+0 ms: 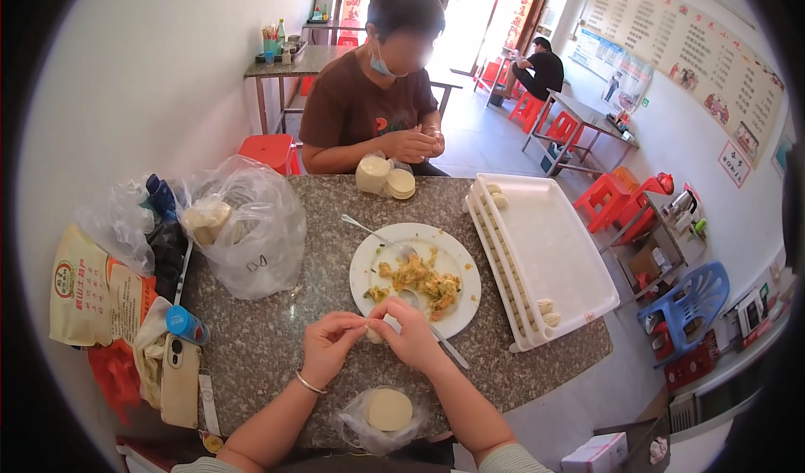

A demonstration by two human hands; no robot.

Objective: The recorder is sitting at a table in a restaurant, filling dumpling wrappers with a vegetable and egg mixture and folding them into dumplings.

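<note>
My left hand (329, 344) and my right hand (409, 337) meet just in front of the plate, fingers closed on a small pale dumpling (374, 336) that they mostly hide. The white oval plate (359, 273) holds chopped yellow-orange filling (436, 287). One metal spoon (362, 225) rests across its far left rim; another spoon (451, 349) has its handle sticking out past the near right side, beside my right hand. Between my forearms, a stack of round dough wrappers (390, 410) lies in a clear plastic bag (359, 427).
Stacked white trays (553, 246) with several dumplings (547, 309) stand right. Across the table a person (377, 96) works with both hands near more wrappers (402, 184). Left are a plastic bag (251, 246), blue-lidded container (186, 325) and phone (179, 381). Red stools (270, 150) stand beyond.
</note>
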